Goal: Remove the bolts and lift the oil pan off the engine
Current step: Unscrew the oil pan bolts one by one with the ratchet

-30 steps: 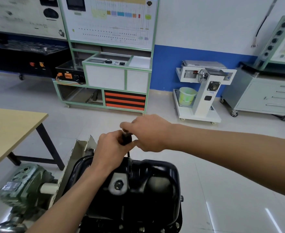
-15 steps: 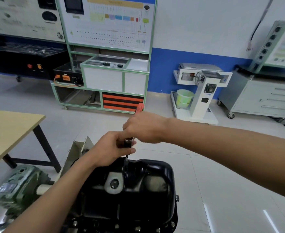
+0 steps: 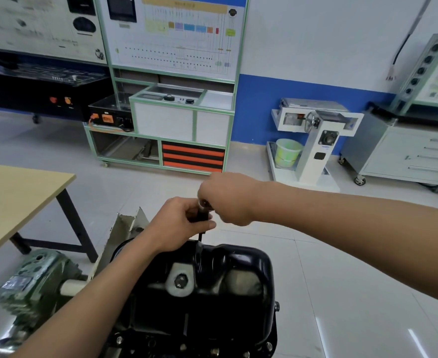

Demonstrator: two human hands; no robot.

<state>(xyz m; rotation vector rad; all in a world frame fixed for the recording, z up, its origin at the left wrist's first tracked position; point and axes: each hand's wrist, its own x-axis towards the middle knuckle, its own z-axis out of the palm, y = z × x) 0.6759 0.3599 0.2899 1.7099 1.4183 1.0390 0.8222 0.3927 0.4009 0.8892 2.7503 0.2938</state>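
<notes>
Driver (image 3: 202,216) stands upright over oil pan (image 3: 249,257), left hand (image 3: 176,224) and right hand (image 3: 228,200) both gripping it.

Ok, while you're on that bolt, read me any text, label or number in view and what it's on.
Nothing is legible.
Green-framed chart: print too blurred.
Board left of it: too blurred.
Orange tags on the black box: too small.
Plate on the green machine: blurred.
Oil pan and tool: no markings visible.
</notes>
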